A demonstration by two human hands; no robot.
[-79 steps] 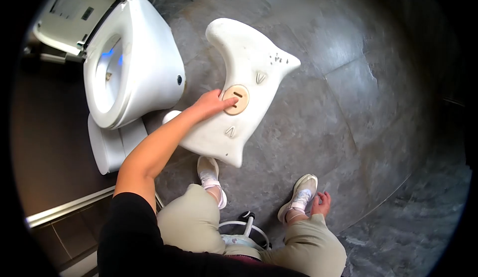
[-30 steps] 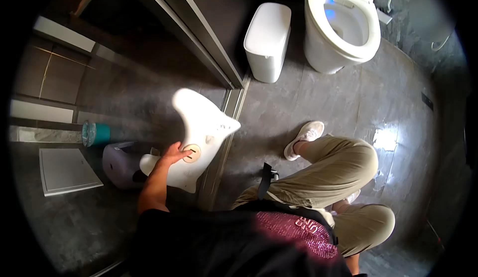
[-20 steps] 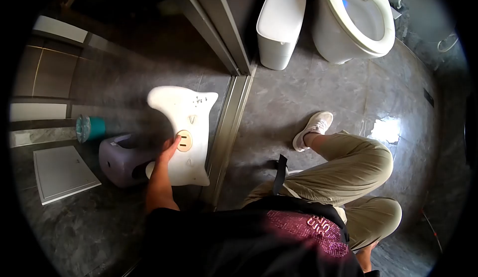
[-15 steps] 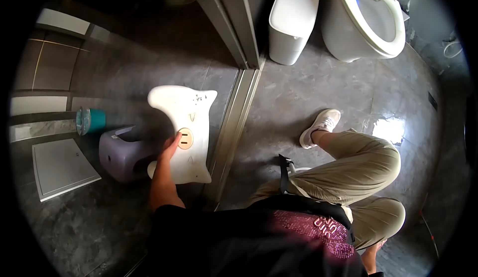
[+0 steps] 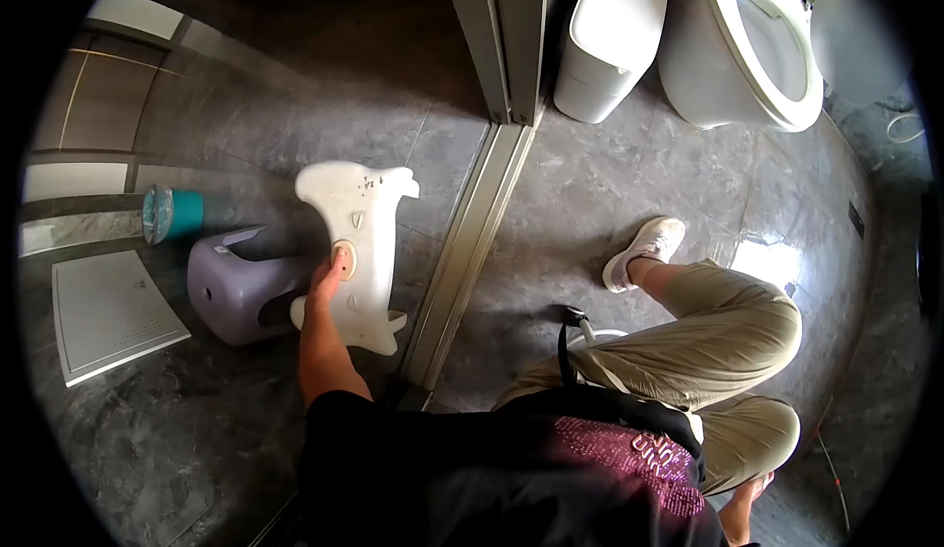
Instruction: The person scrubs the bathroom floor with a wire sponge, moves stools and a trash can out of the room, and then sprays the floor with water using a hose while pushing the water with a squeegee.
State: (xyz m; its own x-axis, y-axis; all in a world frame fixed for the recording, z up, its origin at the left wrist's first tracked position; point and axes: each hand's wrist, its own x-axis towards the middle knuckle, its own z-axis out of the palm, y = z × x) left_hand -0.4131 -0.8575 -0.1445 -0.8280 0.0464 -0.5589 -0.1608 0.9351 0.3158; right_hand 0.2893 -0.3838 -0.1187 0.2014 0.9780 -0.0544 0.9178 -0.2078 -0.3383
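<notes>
My left hand [image 5: 337, 264] grips a white plastic stool [image 5: 366, 208] at the slotted round disc in its top, the thumb over the disc. The stool is left of the metal door track, right beside a lilac stool [image 5: 224, 301]. Two short feet show at its right side; whether it rests on the floor is unclear. At the lower right, my right hand [image 5: 755, 488] shows in part beside my bent knee, its fingers mostly hidden.
Farther left are a teal bin [image 5: 183, 214] and a white panel [image 5: 113, 316] on the dark floor. The door track [image 5: 482, 222] crosses the middle. A tall white bin [image 5: 612, 30] and a toilet [image 5: 723, 55] stand at the upper right. A wheeled seat's caster [image 5: 573, 317] is under me.
My view turned from the toilet toward the doorway. My left hand carried the white stool over the door track to beside the lilac stool, and its top has tilted so its feet show.
</notes>
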